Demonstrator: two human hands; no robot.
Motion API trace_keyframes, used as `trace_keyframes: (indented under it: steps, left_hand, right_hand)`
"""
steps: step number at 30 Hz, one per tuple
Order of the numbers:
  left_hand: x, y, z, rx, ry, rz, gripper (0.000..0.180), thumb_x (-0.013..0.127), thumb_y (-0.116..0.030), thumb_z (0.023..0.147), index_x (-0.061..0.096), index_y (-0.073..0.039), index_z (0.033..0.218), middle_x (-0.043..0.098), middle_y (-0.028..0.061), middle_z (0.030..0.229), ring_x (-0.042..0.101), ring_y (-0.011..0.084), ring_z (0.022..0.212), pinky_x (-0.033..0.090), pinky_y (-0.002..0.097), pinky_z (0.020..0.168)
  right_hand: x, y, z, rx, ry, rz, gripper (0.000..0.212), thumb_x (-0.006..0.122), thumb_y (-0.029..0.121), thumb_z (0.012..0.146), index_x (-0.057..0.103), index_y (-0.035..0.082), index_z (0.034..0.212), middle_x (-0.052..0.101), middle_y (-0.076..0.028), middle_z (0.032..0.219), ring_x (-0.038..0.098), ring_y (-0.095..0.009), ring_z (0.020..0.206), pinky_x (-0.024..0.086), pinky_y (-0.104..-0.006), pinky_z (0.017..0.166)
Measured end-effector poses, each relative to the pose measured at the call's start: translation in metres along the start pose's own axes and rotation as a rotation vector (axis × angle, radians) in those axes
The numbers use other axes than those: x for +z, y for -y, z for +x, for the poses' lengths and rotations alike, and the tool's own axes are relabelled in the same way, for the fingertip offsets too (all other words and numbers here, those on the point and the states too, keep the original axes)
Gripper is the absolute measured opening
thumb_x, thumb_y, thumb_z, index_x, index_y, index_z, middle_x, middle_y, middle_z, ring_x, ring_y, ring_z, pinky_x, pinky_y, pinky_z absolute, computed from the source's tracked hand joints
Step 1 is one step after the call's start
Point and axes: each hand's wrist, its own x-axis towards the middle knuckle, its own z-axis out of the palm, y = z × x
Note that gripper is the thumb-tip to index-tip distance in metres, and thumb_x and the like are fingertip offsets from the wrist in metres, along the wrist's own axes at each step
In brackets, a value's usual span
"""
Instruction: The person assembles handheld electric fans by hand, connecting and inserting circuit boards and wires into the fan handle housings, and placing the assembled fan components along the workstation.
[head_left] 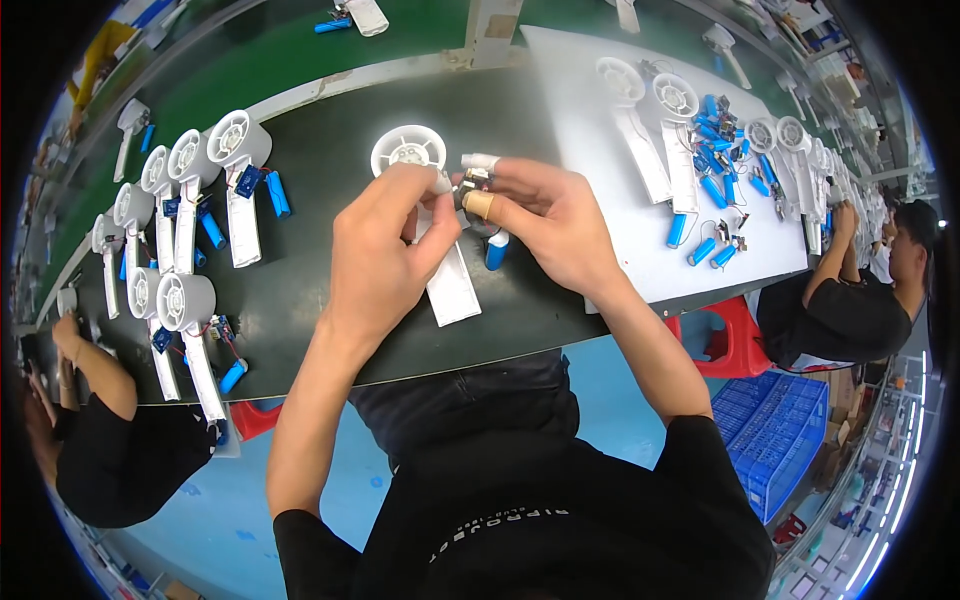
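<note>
A white handheld fan housing [383,140] lies on the dark bench in front of me, its round head away from me and its handle [455,292] toward me. My left hand [380,235] is over the housing, thumb and forefinger pinched together; what is between them is too small to make out. My right hand [570,225] grips a small circuit board [474,184] between thumb and fingers, beside the fan head. Coverings wrap the right thumb and one fingertip. A blue cylindrical battery [496,254] sits below the right hand, next to the handle.
Several fan housings [240,150] with blue batteries and boards stand at the left. On a white sheet [620,240] at the right lie more housings and batteries [712,192]. Co-workers sit at both sides. A red stool [735,345] and blue crates [770,430] are below right.
</note>
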Motion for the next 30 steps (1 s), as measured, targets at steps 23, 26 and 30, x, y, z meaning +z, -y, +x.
trace_keyframes:
  steps: [23, 26, 30]
  left_hand:
    - [0.024, 0.003, 0.001, 0.047, -0.210, -0.077, 0.016, 0.071, 0.005, 0.070, 0.060, -0.002, 0.080, 0.055, 0.0022, 0.073, 0.047, 0.0097, 0.053, 0.036, 0.0250, 0.044]
    - [0.024, 0.002, 0.002, 0.059, -0.215, -0.057, 0.016, 0.071, 0.005, 0.070, 0.061, -0.002, 0.080, 0.055, 0.0020, 0.073, 0.047, 0.0097, 0.052, 0.036, 0.0250, 0.043]
    - [0.027, 0.002, 0.001, 0.015, -0.232, -0.111, 0.015, 0.071, 0.005, 0.071, 0.061, -0.002, 0.079, 0.056, 0.0023, 0.072, 0.049, 0.0098, 0.052, 0.037, 0.0248, 0.044]
  right_hand:
    - [0.018, -0.016, -0.004, -0.351, -0.206, -0.360, 0.019, 0.070, -0.003, 0.087, 0.063, -0.012, 0.102, 0.069, -0.011, 0.092, 0.071, -0.021, 0.091, 0.061, -0.0310, 0.079]
    - [0.018, -0.016, -0.004, -0.368, -0.218, -0.399, 0.017, 0.070, -0.004, 0.086, 0.062, -0.012, 0.098, 0.069, -0.012, 0.091, 0.071, -0.021, 0.092, 0.061, -0.0313, 0.080]
    - [0.017, -0.016, -0.003, -0.390, -0.237, -0.432, 0.017, 0.071, -0.003, 0.084, 0.063, -0.010, 0.097, 0.069, -0.011, 0.088, 0.072, -0.020, 0.089, 0.060, -0.0301, 0.078]
